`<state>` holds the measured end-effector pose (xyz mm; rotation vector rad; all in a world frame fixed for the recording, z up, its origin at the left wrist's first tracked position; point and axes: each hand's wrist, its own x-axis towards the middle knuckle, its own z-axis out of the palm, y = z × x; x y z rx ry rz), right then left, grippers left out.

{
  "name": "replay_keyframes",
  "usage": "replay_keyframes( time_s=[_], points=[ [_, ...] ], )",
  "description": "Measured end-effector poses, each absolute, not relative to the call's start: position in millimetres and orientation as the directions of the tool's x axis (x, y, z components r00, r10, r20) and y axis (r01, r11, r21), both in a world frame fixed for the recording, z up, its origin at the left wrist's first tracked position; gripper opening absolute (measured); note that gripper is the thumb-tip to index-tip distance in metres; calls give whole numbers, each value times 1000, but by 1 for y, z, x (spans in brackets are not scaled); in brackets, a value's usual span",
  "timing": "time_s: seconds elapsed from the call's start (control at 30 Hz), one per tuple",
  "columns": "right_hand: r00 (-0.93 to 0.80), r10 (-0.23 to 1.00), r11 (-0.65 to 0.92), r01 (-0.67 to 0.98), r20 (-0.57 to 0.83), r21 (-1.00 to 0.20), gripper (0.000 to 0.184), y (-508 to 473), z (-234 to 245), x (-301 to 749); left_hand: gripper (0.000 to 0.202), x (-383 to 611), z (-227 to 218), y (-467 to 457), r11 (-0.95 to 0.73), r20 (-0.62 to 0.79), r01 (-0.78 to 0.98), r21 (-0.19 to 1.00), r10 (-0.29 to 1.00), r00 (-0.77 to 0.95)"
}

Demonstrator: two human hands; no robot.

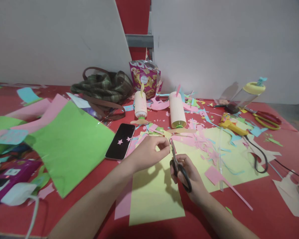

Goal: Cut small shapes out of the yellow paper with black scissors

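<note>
My right hand [189,176] grips a pair of black-handled scissors [173,154], their blades slightly apart and pointing away from me. Close to the blade tips, my left hand [153,151] is closed in a pinch; whatever lies between thumb and finger is too small to make out. Both hands are above a sheet of pale yellow paper [154,199], which overlaps a pink sheet [123,202]. Left of my left hand lies a black phone [119,147] with two small pink paper stars [120,142] on its screen. Beyond my hands stand two paper-wrapped bottles [177,111] [140,104].
A green sheet [74,142] and other coloured paper cover the left side. Pink scraps [206,146] are strewn at right. A yellow glue gun [231,126], red-and-yellow-handled tools [266,119] and a clear cylinder [246,96] lie beyond. A snack bag [146,78] and plaid bag [104,86] stand behind.
</note>
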<state>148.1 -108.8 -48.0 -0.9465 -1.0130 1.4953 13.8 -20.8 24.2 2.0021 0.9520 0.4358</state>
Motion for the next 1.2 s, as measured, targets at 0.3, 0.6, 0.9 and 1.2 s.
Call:
replay_keyframes(
  time_s=[0.3, 0.6, 0.9, 1.2],
  points=[
    [-146, 986, -117, -311, -75, -943, 33, -109, -46, 148, 16, 9, 28, -18, -390, -67, 506, 769, 738, 672],
    [-128, 985, -146, -279, -114, -949, 30, -109, -47, 148, 15, 6, 30, -15, -388, -97, 532, 753, 734, 672],
    [-45, 993, -116, -247, -108, -962, 27, -107, -46, 147, 15, 6, 29, -16, -369, -100, 496, 786, 716, 691],
    [69, 997, -16, -325, -41, -946, 37, -105, -47, 148, 16, 12, 17, -24, -477, -148, 423, 770, 512, 846]
  ],
)
